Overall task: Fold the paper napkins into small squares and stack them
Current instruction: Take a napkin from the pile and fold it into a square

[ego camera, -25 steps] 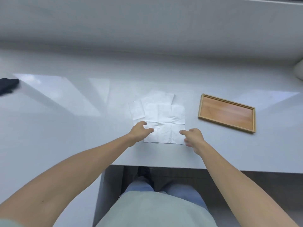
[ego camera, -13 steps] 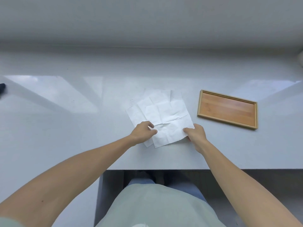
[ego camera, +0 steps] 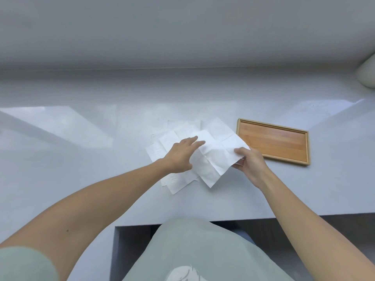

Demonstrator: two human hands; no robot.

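Bare counter left of napkins; wooden tray blocks right, possibly touching.

Head-worn camera looks forward and down, close over the table.

Setting: plain indoor worktop, type of room not determinable.
You face a glossy pale grey counter against a bare grey wall, bearing a rectangular wooden tray.

Glossy white table. Loose pile of unfolded paper napkins lies on it, possibly several sheets. Wooden tray just right of pile.
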